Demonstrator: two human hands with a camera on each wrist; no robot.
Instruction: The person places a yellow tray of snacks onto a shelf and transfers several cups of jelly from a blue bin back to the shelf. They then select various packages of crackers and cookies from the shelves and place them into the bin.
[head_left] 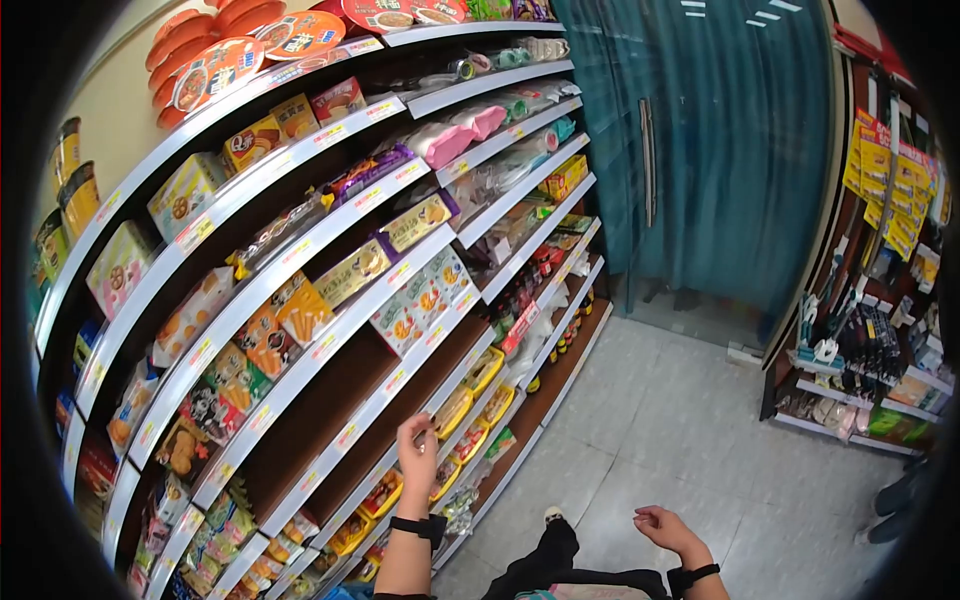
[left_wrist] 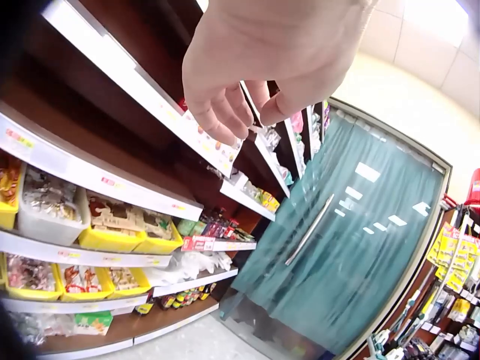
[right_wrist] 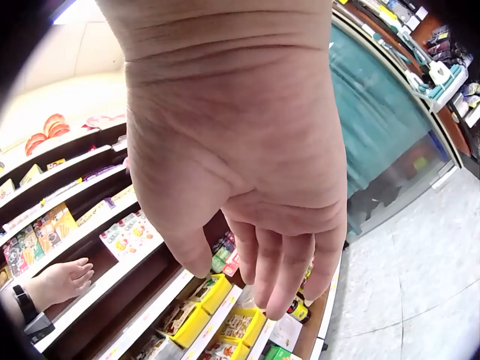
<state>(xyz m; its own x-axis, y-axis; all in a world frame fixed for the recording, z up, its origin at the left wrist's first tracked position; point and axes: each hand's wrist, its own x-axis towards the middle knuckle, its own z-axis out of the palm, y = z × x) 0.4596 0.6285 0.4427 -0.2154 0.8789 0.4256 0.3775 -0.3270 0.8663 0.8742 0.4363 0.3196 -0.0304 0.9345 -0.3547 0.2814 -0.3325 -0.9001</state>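
Note:
My left hand [head_left: 417, 452] is held up in front of the lower shelves, its fingers loosely bent and nothing in them. Behind it in the head view are yellow bins [head_left: 455, 410] of packaged snacks. White boxes with a colourful print [head_left: 425, 300] stand on the shelf above, a short way from the fingertips. In the left wrist view the same hand [left_wrist: 270, 60] hangs with its fingers curving downward. My right hand [head_left: 672, 532] is over the floor at the lower right, away from the shelves. Its palm and relaxed fingers [right_wrist: 281, 266] show bare in the right wrist view.
Long curved snack shelves [head_left: 345, 435] fill the left side. A glass door [head_left: 700, 200] with a teal curtain and metal handle stands ahead. On the right is another rack [head_left: 870, 330] of goods. Grey tiled floor [head_left: 640, 430] lies between, with someone's dark legs [head_left: 895, 500] at the edge.

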